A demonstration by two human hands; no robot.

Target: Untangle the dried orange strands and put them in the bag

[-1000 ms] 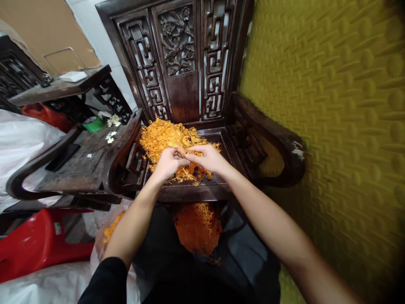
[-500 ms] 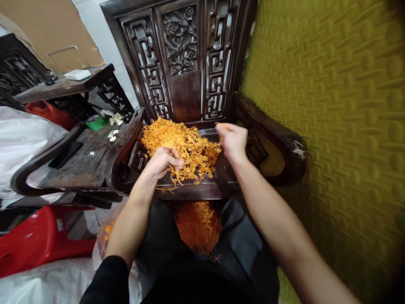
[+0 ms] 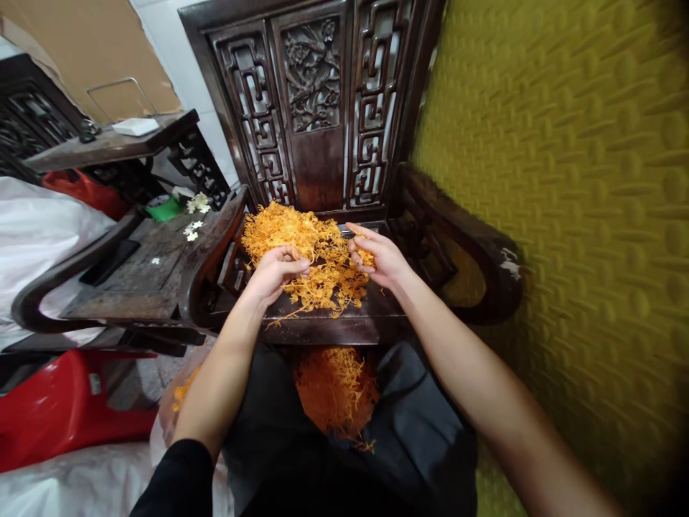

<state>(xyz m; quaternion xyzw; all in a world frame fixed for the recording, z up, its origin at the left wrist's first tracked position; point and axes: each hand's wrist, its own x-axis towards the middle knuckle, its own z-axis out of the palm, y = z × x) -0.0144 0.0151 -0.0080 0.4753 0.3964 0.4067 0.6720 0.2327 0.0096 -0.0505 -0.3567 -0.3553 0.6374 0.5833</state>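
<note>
A tangled heap of orange, finely branched sprigs (image 3: 291, 226), plastic-looking, lies on the dark wooden chair seat (image 3: 328, 330). My left hand (image 3: 277, 273) is over the heap's front left side, thumb and fingers pinched, with a bit of orange stem showing at the fingers. At the right edge of the heap, my right hand (image 3: 380, 257) curls around a small bunch of orange sprigs (image 3: 366, 257), its index finger extended. Loose stems stick out toward the front edge of the seat.
Between my knees, below the seat, is a reddish-orange container (image 3: 323, 388) with more sprigs. Curved chair arms (image 3: 479, 251) flank the seat, and a carved backrest (image 3: 317, 161) stands behind. At left are a red plastic stool (image 3: 64, 409), green tape (image 3: 164, 208) and white pieces (image 3: 198, 203).
My right hand has moved left and slightly down to the heap's edge, its fingers now curled around a small bunch. My left hand stays nearly in place.
</note>
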